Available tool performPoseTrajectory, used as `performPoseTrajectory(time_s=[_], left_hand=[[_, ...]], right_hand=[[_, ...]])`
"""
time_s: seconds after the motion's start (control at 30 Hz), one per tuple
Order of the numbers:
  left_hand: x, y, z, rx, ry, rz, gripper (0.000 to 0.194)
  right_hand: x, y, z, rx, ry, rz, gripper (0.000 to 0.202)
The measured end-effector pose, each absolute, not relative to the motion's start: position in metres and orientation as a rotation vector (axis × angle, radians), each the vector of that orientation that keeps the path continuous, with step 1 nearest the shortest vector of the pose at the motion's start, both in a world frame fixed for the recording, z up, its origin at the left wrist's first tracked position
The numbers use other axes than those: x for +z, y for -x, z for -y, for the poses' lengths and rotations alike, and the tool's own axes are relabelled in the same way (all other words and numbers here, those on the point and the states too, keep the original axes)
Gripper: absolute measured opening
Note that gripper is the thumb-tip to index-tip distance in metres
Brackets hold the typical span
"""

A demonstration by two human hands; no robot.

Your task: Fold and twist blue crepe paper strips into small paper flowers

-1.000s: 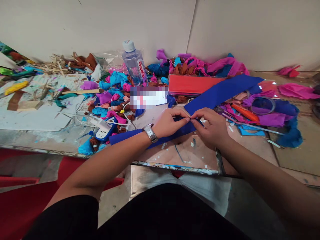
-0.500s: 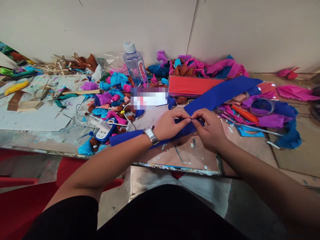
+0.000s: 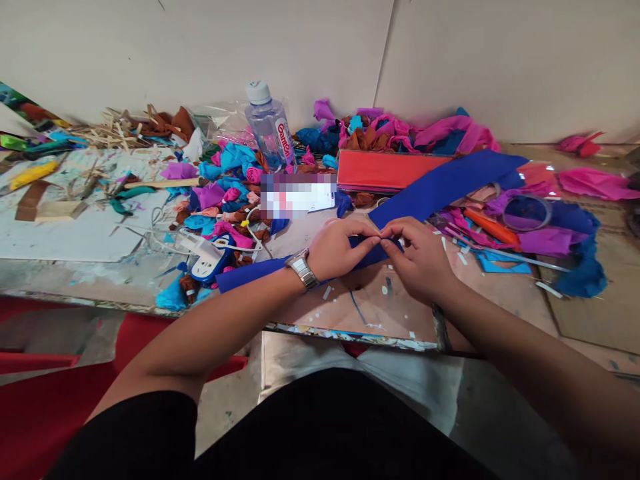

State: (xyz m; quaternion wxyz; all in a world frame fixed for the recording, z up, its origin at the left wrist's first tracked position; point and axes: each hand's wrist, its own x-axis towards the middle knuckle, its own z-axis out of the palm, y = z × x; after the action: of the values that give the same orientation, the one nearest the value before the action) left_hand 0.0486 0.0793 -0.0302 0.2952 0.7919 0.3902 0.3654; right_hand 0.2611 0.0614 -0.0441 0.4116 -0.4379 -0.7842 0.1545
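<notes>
Left hand (image 3: pixel 333 250), right hand (image 3: pixel 423 257) barely moved | fingers narrow, pinching blue strip (image 3: pixel 445 181) | table edge (image 3: pixel 350 335) bodyward of hands

Both hands pinching blue strip at table
Left hand (image 3: pixel 336 252) and right hand (image 3: pixel 419 257), fingertips together on blue strip (image 3: pixel 440 183). Bottle (image 3: pixel 271 133) upright behind phone (image 3: pixel 300 198), screen partly pixelated; red sheets (image 3: pixel 393 170) beside; power strip (image 3: pixel 207 263) near left forearm; orange cutter (image 3: pixel 493 228) right.
</notes>
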Motion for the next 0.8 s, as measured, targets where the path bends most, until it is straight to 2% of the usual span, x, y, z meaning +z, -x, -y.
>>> performPoseTrajectory(time_s=[0.17, 0.5, 0.8], left_hand=[[-0.032, -0.049, -0.08, 0.952, -2.111, -1.047, 0.024], [-0.032, -0.052, -0.078, 0.952, -2.105, -1.047, 0.02], [-0.032, -0.05, -0.079, 0.959, -2.011, -1.057, 0.02]], right_hand=[[-0.039, -0.262, -0.062, 0.271, 1.096, 2.023, 0.005], [-0.054, -0.26, -0.063, 0.537, 1.157, 1.936, 0.005], [-0.041, -0.262, -0.062, 0.379, 1.104, 1.968, 0.003]])
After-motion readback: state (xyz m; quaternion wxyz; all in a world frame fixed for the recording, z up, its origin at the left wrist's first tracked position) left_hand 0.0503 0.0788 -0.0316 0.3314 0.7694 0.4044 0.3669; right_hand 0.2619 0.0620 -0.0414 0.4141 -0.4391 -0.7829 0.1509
